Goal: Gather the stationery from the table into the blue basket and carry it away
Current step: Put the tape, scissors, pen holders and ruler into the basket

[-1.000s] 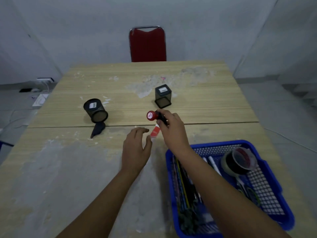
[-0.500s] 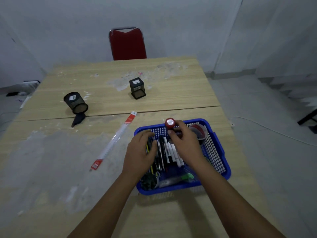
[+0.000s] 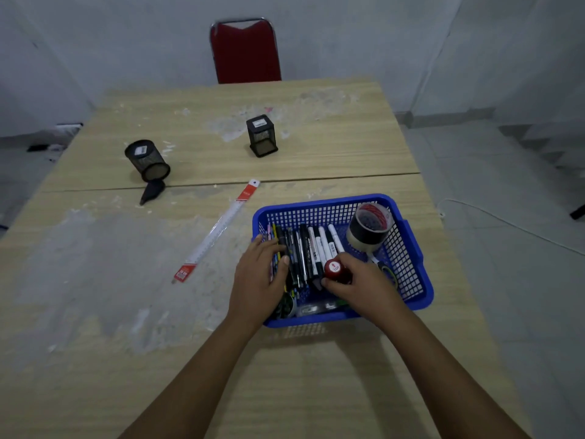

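Note:
The blue basket (image 3: 408,248) stands on the wooden table (image 3: 158,312) and holds several pens and markers (image 3: 308,248) and a roll of tape (image 3: 368,228). My right hand (image 3: 364,283) grips a small red bottle (image 3: 335,270) low inside the basket, over the markers. My left hand (image 3: 258,274) rests with straight fingers on the pens at the basket's left side. A clear ruler (image 3: 218,231) with red ends lies on the table left of the basket.
A round mesh pen holder (image 3: 147,160) lies tipped at the left, a small black object (image 3: 152,191) beside it. A square mesh pen holder (image 3: 262,136) stands farther back. A red chair (image 3: 245,50) is beyond the table's far edge.
My right hand has carried the red bottle from the table into the basket and lowered it toward the markers. My left hand moved onto the pens. The view shifted.

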